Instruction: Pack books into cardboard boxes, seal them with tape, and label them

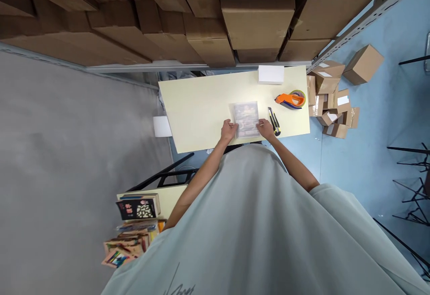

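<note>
A pale, see-through wrapped packet lies near the front edge of the cream table. My left hand pinches its left edge, and my right hand has fingers closed on the right edge. What is inside the wrapping is too blurred to name. Just right of my right hand rests a black and yellow utility knife. Beyond it sits an orange tape dispenser with a roll of tape.
A white box stands at the table's back edge. Overhead runs a shelf of cardboard boxes. Small cartons are heaped on the floor at right. Books are stacked on a side table at lower left, beside a grey wall.
</note>
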`<action>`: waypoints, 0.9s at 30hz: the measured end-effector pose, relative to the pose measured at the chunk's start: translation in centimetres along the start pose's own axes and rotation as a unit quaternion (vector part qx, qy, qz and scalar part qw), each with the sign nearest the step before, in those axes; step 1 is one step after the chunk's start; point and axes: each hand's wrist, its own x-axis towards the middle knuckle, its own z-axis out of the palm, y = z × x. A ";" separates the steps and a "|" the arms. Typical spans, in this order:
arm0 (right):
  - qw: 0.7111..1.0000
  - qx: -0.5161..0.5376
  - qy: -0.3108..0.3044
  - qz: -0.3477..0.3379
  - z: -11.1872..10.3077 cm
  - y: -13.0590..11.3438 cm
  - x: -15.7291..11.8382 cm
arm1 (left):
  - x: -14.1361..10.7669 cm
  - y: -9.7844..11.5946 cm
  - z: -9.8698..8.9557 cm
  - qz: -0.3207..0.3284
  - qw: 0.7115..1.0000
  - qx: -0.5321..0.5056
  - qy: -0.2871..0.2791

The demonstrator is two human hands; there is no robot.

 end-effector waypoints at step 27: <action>0.999 -0.025 -0.041 0.005 -0.4 0.7 2.3 | 0.1 3.5 -1.7 0.020 0.963 0.168 -0.210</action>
